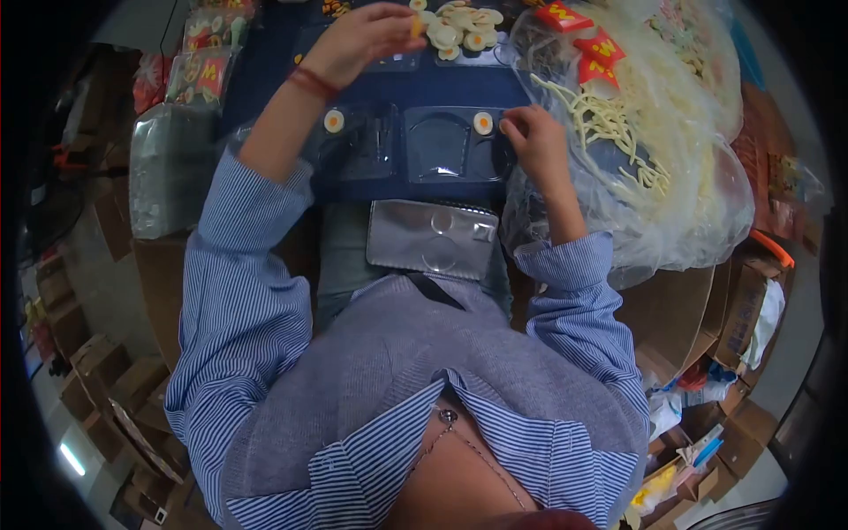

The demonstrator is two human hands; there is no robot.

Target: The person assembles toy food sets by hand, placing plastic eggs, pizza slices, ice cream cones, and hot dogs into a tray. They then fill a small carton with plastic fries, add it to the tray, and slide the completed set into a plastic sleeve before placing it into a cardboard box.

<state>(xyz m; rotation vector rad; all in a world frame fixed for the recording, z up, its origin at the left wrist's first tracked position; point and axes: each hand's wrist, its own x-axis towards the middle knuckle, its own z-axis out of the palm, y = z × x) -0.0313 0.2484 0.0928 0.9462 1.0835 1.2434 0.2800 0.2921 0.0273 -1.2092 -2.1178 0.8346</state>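
Observation:
My left hand (375, 37) reaches over the far side of the table, fingers closed together and a small orange patch at their tips, too blurred to name. Just beyond it lies a pile of toy egg halves (450, 34). My right hand (537, 141) is pinched at the right edge of a clear plastic tray (437, 146); whatever sits between thumb and finger is mostly hidden. One toy boiled-egg half (483, 123) rests in that tray's upper right corner. Under my left forearm is a second clear tray (367, 141), with another egg half (334, 121) in its upper left.
A big clear bag (689, 212) of pale noodle-like strips (601, 119) and red toy fry boxes (601, 49) fills the right side. Stacked clear trays (168, 177) and filled packs (199, 75) stand at left. A silvery tray stack (433, 238) lies on my lap.

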